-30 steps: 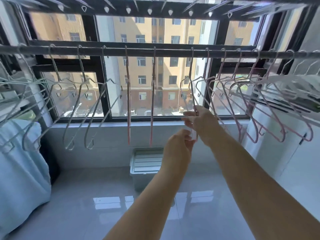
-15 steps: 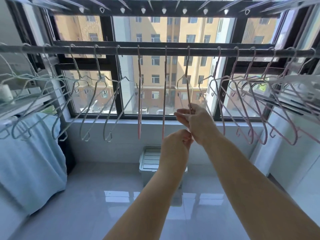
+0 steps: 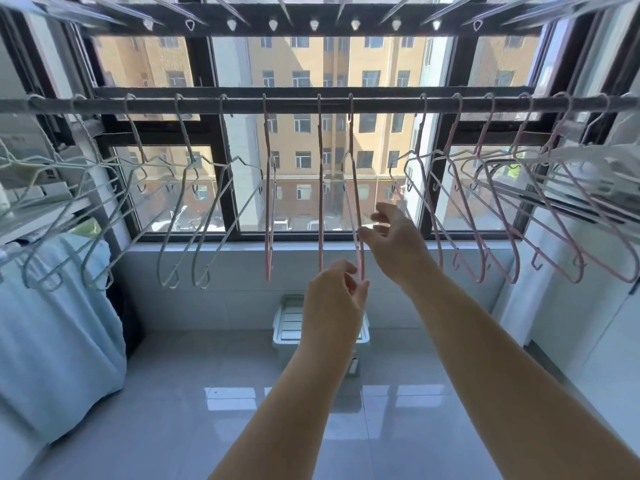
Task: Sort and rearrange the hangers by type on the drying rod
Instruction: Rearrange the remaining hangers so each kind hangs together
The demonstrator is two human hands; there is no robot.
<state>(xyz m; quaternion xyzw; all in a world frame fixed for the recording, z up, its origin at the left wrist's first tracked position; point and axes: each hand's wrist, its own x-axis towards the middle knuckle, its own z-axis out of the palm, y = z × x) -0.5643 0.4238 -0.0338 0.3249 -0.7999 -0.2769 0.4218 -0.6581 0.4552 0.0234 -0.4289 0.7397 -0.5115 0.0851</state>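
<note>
Hanging level across the head view, the drying rod point(image 3: 381, 105) runs in front of a dark-framed window point(image 3: 460, 64), with a yellow-brown building beyond the glass. A group of white hangers point(image 3: 183, 133) fills the rod's left stretch, their shoulders swung toward the left. A group of pink hangers point(image 3: 465, 216) fills the right stretch, and their shoulders lean toward the right. Between the two groups, three pink ones hang edge-on to the camera, each spaced apart from the next.

The left hand point(image 3: 334, 299) reaches up from below and pinches the bottom end of the rightmost edge-on hanger point(image 3: 355, 188) between thumb and curled fingers. That hanger has its hook over the rod and hangs almost straight down, tilted slightly to the right. The right hand point(image 3: 398, 244) sits just to its right and a little higher. Its fingers are loose and spread and grasp nothing. One fingertip lies at the hanger's edge, though I cannot tell whether it touches. The two other edge-on hangers point(image 3: 320, 202) hang free to the left.

Below, a lidded plastic box point(image 3: 287, 327) stands on the glossy tiled floor point(image 3: 173, 410) against the wall under the window. A pale blue cloth point(image 3: 52, 323) drapes at the left edge. Overhead runs a dark rack point(image 3: 311, 29) with a row of small white clips.
</note>
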